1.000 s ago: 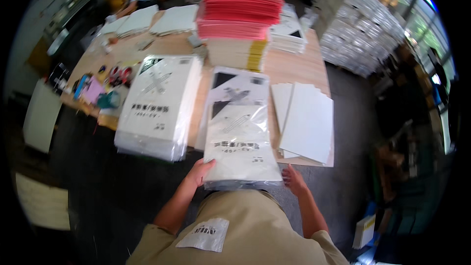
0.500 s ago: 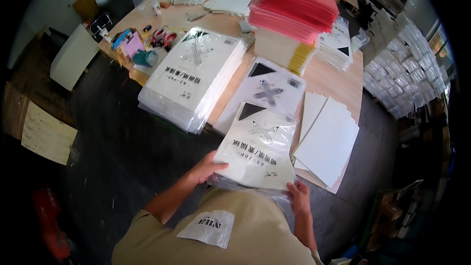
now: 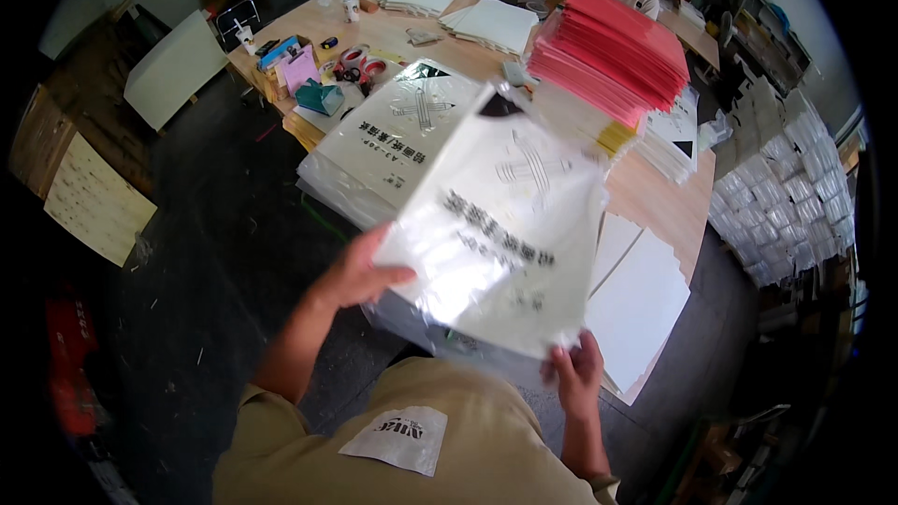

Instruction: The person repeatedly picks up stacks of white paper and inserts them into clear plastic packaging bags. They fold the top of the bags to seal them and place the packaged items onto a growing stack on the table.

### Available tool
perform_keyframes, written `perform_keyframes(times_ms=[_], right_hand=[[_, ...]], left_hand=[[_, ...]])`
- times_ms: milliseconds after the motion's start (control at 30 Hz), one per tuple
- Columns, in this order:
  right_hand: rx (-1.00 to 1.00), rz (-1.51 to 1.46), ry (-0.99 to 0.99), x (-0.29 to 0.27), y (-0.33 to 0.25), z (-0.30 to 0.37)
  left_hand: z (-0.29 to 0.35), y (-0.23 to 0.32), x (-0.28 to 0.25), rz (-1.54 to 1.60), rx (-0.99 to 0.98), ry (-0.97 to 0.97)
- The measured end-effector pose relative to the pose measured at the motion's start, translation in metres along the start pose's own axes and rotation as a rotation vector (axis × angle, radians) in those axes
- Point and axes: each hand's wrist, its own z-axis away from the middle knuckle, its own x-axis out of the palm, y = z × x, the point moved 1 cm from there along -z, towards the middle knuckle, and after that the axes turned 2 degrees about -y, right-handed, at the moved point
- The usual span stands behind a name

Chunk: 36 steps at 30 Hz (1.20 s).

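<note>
White rectangular paper pack in glossy clear plastic (image 3: 486, 252) hangs over six-o'clock edge of pale wooden desk (image 3: 675, 201). Left hand (image 3: 354, 271) grips eight-o'clock side, right hand (image 3: 580, 372) pinches five-o'clock corner, fingers closed. Looks slippery, bendy; best held by opposite edges.

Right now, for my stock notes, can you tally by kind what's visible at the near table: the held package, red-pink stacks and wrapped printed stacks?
Held package: 1
Red-pink stack: 1
Wrapped printed stacks, one partly hidden behind the red-pink stack: 2
Total: 4
</note>
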Motion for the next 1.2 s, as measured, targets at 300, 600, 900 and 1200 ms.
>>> perform_keyframes(times_ms=[300,600,900,1200], right_hand=[[0.039,-0.062,-0.165,0.173,0.075,-0.221],[0.251,0.118,-0.202,0.232,0.118,-0.232],[-0.227,0.690,0.107,0.229,0.126,-0.241],[-0.243,0.912,0.013,0.246,0.152,-0.263]], left_hand=[[-0.148,-0.051,-0.209,-0.400,0.056,0.366],[-0.173,-0.125,-0.295,-0.226,0.025,0.333],[-0.168,-0.130,-0.306,-1.015,0.118,0.488],[-0.219,-0.194,-0.306,-1.064,0.053,0.467]])
